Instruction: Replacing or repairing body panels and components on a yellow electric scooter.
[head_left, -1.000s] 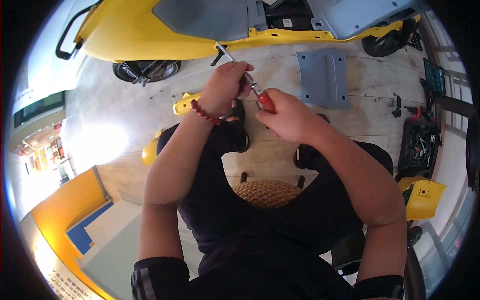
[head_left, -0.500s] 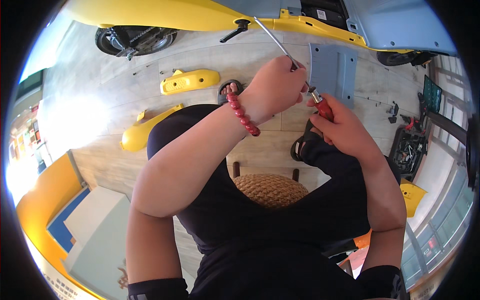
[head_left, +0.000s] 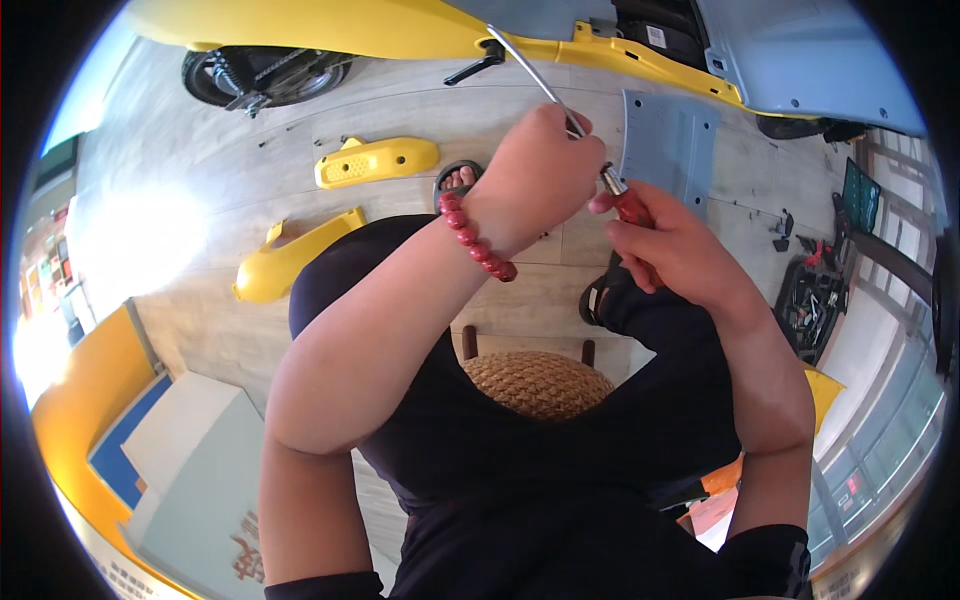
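My left hand [head_left: 545, 160], with a red bead bracelet at the wrist, is closed around the long silver shaft [head_left: 530, 70] of a screwdriver. The shaft points up and left, its tip in front of the yellow body panel [head_left: 400, 35] of a scooter-like vehicle. My right hand [head_left: 670, 235] holds the screwdriver's red handle [head_left: 632, 207], fingers wrapped round it. A metal collar shows between the two hands. My left hand covers part of the shaft, so I cannot tell whether shaft and handle are joined.
Yellow panels [head_left: 375, 163] and a flat grey-blue panel [head_left: 665, 145] lie on the wood-look floor. An open tool case [head_left: 812, 305] stands at the right, with small black parts [head_left: 783, 230] nearby. A woven stool [head_left: 540, 383] is beneath me. A black lever [head_left: 474, 68] sticks out from the vehicle.
Both hands and the screwdriver have shifted slightly left in view, and the whole scene has shifted a little too. My grips look the same.
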